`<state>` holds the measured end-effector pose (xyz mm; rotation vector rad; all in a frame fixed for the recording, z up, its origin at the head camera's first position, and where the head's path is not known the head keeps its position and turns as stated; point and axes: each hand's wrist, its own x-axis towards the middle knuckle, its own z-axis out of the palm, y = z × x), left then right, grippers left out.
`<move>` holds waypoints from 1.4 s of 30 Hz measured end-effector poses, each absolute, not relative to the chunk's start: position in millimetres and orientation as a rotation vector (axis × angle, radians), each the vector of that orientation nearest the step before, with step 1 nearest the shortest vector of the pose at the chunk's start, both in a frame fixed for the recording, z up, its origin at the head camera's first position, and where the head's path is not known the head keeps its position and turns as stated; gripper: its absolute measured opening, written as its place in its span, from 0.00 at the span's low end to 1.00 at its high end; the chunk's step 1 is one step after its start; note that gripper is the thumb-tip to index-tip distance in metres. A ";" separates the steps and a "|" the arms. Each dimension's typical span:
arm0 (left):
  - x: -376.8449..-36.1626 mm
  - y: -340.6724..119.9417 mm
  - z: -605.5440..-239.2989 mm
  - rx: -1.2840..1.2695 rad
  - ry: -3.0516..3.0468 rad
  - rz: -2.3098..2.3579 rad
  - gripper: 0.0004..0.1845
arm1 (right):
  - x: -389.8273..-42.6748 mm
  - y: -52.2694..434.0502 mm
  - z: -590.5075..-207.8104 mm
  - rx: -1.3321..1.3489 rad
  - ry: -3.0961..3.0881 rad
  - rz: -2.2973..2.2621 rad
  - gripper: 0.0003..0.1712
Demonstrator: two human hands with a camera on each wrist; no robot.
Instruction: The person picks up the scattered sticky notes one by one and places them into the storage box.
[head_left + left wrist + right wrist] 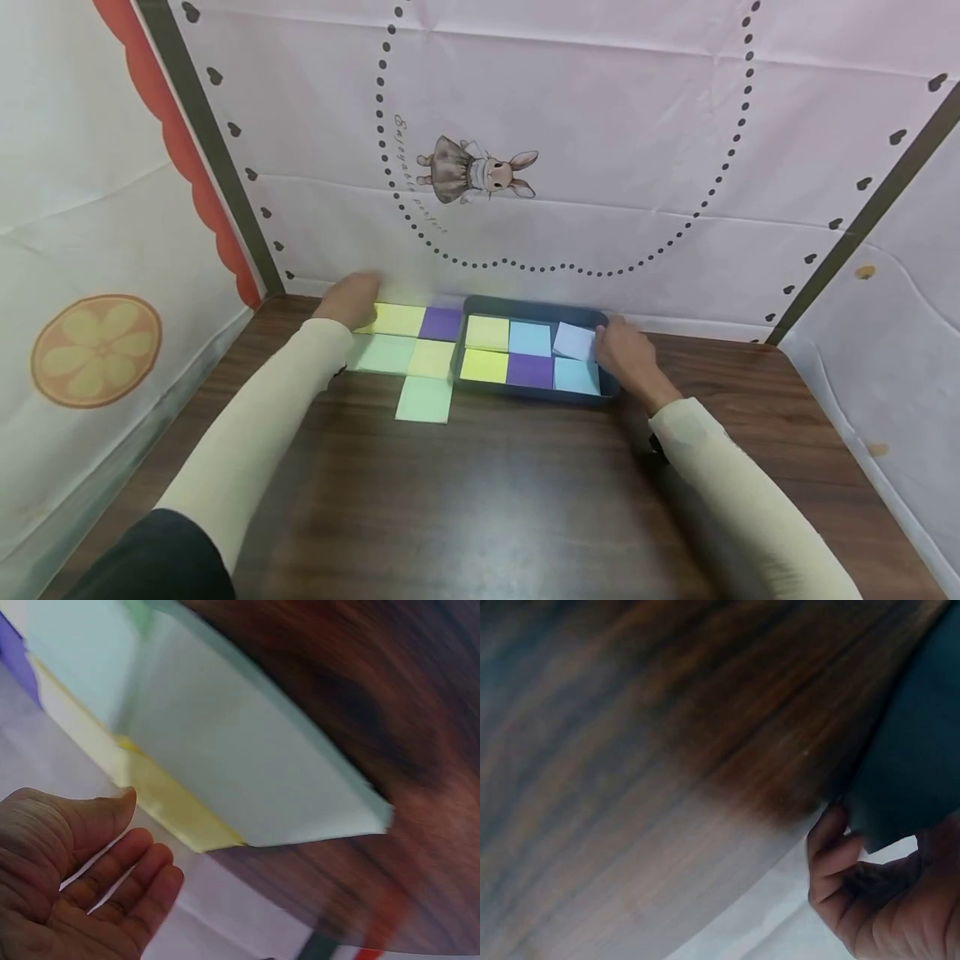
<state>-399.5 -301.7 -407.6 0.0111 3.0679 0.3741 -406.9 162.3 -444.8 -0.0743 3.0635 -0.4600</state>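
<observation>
My left hand point(350, 300) is at the far left end of a patch of square sticky note pads. In the left wrist view its thumb and loosely bent fingers point(154, 881) hold nothing, right beside a yellow pad point(176, 802) that lies along a pale green pad point(240, 742). Yellow point(400, 319), purple point(441, 323) and green pads point(393, 353) fit edge to edge there. My right hand point(628, 354) grips the right end of a dark blue tray point(540, 307), fingers on its outer wall point(915, 765). Inside the tray lie two rows of pads; a lavender one point(575, 342) sits askew.
One green pad point(423, 400) juts toward me from the patch on the brown wooden table point(480, 500). The tray stands against the patch's right side. Close behind both rises a white cloth wall point(600, 167) with a rabbit print; more cloth closes the left and right sides.
</observation>
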 end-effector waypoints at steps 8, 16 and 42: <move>-401.9 -327.2 -414.5 0.071 3.034 0.459 0.14 | -410.3 151.0 -446.8 0.117 2.952 -0.348 0.24; -409.8 -338.4 -405.9 0.120 2.964 0.490 0.13 | -406.8 151.6 -447.4 0.098 2.927 -0.410 0.30; -417.5 -346.8 -421.5 0.038 2.958 0.557 0.20 | -407.5 153.9 -453.7 0.089 2.964 -0.442 0.26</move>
